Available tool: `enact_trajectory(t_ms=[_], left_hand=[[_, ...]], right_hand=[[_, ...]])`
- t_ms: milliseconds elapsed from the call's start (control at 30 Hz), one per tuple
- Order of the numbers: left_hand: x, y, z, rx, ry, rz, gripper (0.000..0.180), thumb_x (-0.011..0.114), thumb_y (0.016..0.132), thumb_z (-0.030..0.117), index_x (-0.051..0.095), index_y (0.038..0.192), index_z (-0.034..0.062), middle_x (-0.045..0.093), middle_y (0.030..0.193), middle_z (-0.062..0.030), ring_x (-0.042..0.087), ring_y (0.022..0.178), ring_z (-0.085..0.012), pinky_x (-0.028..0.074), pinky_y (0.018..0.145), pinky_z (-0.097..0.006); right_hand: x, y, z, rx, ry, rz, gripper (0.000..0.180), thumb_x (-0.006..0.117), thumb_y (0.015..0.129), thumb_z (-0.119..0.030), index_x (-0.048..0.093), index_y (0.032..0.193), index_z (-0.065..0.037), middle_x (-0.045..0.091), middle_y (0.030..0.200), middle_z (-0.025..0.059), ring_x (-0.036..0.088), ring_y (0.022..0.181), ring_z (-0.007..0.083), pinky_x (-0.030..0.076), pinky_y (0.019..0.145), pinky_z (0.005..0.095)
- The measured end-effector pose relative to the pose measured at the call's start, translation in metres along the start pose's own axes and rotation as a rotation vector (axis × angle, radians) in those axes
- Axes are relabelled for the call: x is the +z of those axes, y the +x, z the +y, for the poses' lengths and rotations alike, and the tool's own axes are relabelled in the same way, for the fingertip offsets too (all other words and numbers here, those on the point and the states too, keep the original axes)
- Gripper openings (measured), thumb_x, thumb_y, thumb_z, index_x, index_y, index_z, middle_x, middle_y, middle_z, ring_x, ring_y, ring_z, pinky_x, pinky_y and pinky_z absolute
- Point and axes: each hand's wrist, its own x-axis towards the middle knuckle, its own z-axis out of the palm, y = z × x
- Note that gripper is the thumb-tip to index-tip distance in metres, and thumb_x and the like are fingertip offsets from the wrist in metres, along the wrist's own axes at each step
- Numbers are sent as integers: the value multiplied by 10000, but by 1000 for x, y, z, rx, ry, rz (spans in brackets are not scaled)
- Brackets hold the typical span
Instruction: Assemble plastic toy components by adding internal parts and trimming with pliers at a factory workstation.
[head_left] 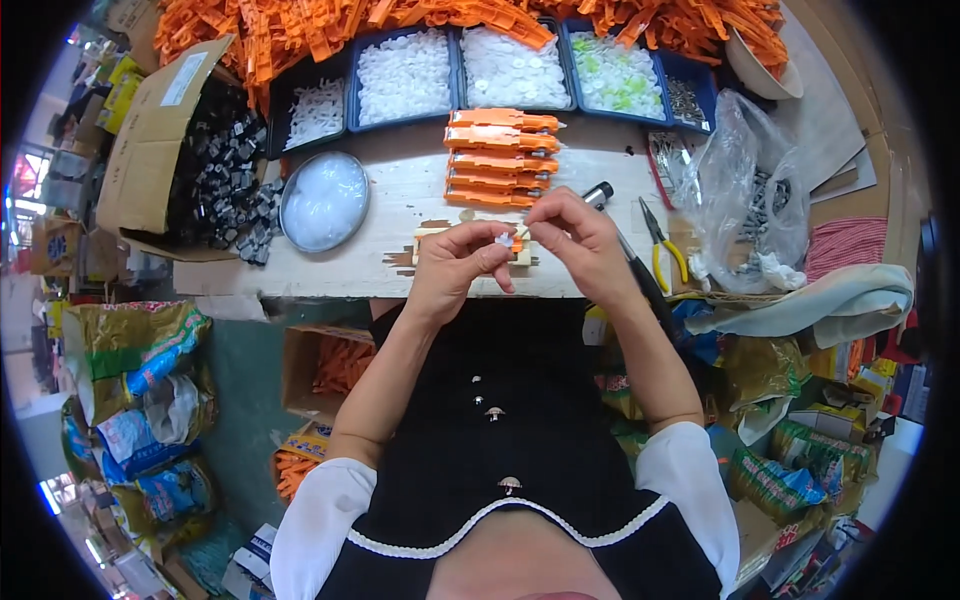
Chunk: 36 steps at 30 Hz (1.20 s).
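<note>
Both hands work close together over the front of the table. My left hand [452, 264] is closed in a pinch on a small white plastic part [505, 240]. Just right of it, my right hand [582, 246] has thumb and forefinger pressed together; what lies between those fingertips is too small to make out. Beneath the hands is a cream-coloured block [430, 232], mostly covered by them, with a bit of orange showing at the fingertips. Beyond, a row of several orange plastic toy-like bodies [500, 160] lies side by side.
Blue trays of small white parts [405, 75] line the back below heaped orange pieces [300, 40]. At left are a round dish [324, 200] and a carton of black parts [225, 160]. Yellow-handled pliers [660, 245], a black pen-shaped tool [640, 265] and a clear bag [745, 180] lie right.
</note>
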Motion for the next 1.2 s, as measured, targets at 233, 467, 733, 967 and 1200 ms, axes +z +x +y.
enact_trajectory(t_ms=[233,467,733,967,1200], left_hand=[[-11,-26,-6,43,-17,-25,219,587,805,28,582,1017,-25,613,790,-127,601,593,-195,541,555,-326],[-15,-29,-8,51,100,25,205,587,802,20,585,1002,-27,609,774,-130,597,580,-198,538,542,-321],[-20,-24,-15,92,-111,103,141,593,808,34,577,932,-32,608,751,-137,586,540,-174,526,489,-293],[-22,-24,-26,109,-167,154,133,596,805,32,572,919,-33,600,740,-137,578,518,-170,524,464,-286],[-22,-25,-27,119,-212,189,114,593,810,35,571,899,-33,602,744,-135,572,508,-157,512,446,-270]], right_hand=[[27,-6,-4,50,-24,-30,73,547,832,-67,531,827,4,495,827,26,483,779,90,391,703,218],[32,-1,-5,57,-126,-60,95,564,812,-89,542,819,3,505,765,10,472,711,88,384,654,216],[48,-2,10,-227,-345,56,57,564,775,22,569,831,21,561,798,98,553,728,217,435,646,283],[53,-7,21,-248,-319,90,87,566,778,24,584,863,18,561,806,99,561,738,210,442,640,276],[55,-8,15,-465,-626,128,146,636,696,2,600,833,-32,571,792,65,529,685,217,396,599,301]])
